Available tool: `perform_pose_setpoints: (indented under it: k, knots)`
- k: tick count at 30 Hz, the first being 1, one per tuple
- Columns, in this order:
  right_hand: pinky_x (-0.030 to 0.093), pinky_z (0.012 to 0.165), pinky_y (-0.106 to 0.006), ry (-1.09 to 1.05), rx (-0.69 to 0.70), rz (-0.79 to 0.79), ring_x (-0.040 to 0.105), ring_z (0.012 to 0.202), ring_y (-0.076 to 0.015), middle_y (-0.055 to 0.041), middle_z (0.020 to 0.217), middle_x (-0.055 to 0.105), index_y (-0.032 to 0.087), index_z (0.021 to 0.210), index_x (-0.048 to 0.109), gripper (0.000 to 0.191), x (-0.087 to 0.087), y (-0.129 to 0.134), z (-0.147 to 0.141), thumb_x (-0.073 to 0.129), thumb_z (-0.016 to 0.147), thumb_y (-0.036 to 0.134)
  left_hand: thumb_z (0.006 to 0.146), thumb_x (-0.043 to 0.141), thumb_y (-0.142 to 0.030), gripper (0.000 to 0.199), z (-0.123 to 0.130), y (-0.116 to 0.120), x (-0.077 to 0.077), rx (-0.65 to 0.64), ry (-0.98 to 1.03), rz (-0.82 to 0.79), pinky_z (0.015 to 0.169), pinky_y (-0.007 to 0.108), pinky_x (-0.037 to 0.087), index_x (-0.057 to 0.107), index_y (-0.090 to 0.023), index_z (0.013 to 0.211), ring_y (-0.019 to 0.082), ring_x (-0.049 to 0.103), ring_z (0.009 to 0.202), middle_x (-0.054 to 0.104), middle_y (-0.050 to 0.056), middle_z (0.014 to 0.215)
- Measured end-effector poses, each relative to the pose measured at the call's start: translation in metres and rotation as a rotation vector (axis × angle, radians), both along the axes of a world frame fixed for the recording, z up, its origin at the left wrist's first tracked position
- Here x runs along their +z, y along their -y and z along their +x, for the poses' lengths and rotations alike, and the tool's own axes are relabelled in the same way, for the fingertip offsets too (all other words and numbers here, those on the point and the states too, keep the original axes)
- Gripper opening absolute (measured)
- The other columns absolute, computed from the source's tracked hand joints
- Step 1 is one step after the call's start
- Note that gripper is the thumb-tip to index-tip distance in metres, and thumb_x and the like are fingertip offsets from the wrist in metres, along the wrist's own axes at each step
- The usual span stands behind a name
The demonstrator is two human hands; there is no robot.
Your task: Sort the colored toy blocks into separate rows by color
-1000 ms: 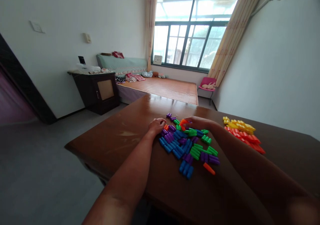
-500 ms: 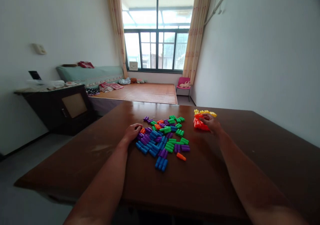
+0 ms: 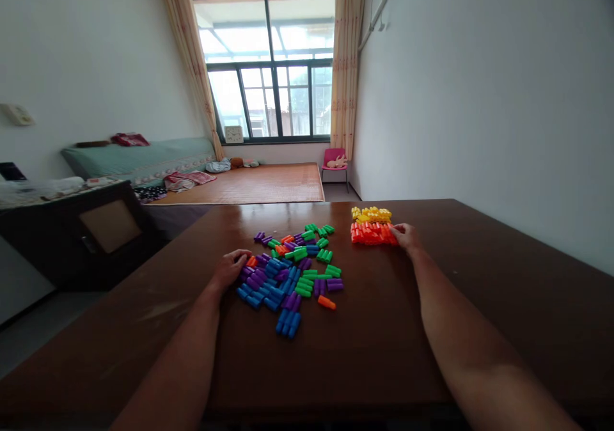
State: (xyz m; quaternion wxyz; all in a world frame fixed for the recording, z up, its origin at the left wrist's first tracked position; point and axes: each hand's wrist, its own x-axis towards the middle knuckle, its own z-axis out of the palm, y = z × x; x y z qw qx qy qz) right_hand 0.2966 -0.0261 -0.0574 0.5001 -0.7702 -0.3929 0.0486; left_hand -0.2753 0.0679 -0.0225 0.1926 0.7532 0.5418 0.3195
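My left hand (image 3: 233,267) rests at the left edge of a mixed heap of plastic building blocks. Its curled fingers pinch at an orange building block (image 3: 252,261). Beside that lie purple blocks (image 3: 256,279), blue blocks (image 3: 288,322) and green blocks (image 3: 304,286), made of short joined tubes. Farther right, my right hand (image 3: 405,235) is at the right end of a row of orange-red blocks (image 3: 371,233), its fingertips closed on an orange block there. Yellow blocks (image 3: 371,215) are gathered just behind that row.
A single orange block (image 3: 327,302) lies at the heap's near right side. All the blocks are on a brown wooden table (image 3: 374,341). Beyond it are a bed (image 3: 283,181), a pink chair (image 3: 334,158) and a dark cabinet (image 3: 71,239) on the left.
My right hand has lowered an orange block from above the orange row to its right end. The view has turned right, shifting everything leftward. My left hand stays by the heap.
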Motion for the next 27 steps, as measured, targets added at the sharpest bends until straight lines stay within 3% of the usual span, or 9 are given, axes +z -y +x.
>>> perform_pose_setpoints:
  k: [5,10,16,20,23,27]
  knots:
    - [0.049,0.07,-0.029,0.17,0.009,-0.085,0.066,0.076,-0.0204,-0.0097,0.084,0.073,0.016,0.085,0.071,0.029,0.008,-0.003,-0.013,0.061,0.074,0.042,0.076,0.051,-0.04,0.033,0.001,0.0,0.0,0.011,0.009,-0.009,0.078,0.027,0.053,0.072,-0.021,0.092,0.022,0.068,0.088,0.075,0.002,0.094]
    - [0.043,0.063,-0.03,0.346,-0.047,-0.186,0.063,0.07,-0.0217,-0.0111,0.079,0.072,0.017,0.084,0.073,0.041,0.016,0.004,-0.02,0.046,0.085,0.048,0.076,0.051,-0.042,0.035,0.0,-0.002,-0.003,0.007,0.011,-0.012,0.08,0.027,0.052,0.072,-0.021,0.094,0.021,0.068,0.089,0.074,0.003,0.096]
    - [0.038,0.059,-0.029,0.374,-0.031,-0.189,0.059,0.067,-0.0203,-0.0111,0.075,0.071,0.017,0.08,0.073,0.041,0.024,0.011,-0.027,0.043,0.087,0.043,0.078,0.05,-0.042,0.036,-0.001,-0.001,-0.003,-0.007,-0.001,-0.021,0.08,0.027,0.052,0.072,-0.02,0.096,0.022,0.067,0.09,0.074,0.003,0.098]
    - [0.038,0.059,-0.028,0.362,-0.179,-0.145,0.059,0.065,-0.0186,-0.0121,0.082,0.072,0.016,0.085,0.072,0.041,0.037,0.021,-0.021,0.039,0.09,0.04,0.078,0.048,-0.042,0.037,-0.001,-0.002,-0.005,-0.023,-0.005,-0.012,0.082,0.029,0.051,0.072,-0.019,0.096,0.022,0.066,0.094,0.074,0.004,0.1]
    - [0.038,0.057,-0.027,0.314,-0.272,-0.267,0.058,0.06,-0.0163,-0.0114,0.079,0.071,0.015,0.08,0.071,0.038,0.043,0.033,-0.011,0.04,0.09,0.034,0.079,0.046,-0.041,0.039,-0.001,-0.003,-0.007,-0.033,0.004,-0.011,0.082,0.029,0.051,0.072,-0.018,0.097,0.022,0.066,0.093,0.073,0.005,0.1]
    - [0.041,0.056,-0.026,0.267,-0.263,-0.458,0.057,0.054,-0.0159,-0.0089,0.065,0.067,0.015,0.07,0.069,0.029,0.042,0.04,-0.006,0.049,0.084,0.031,0.079,0.047,-0.042,0.039,-0.001,-0.004,-0.009,-0.033,0.004,-0.027,0.083,0.029,0.051,0.071,-0.019,0.098,0.022,0.067,0.091,0.073,0.004,0.1]
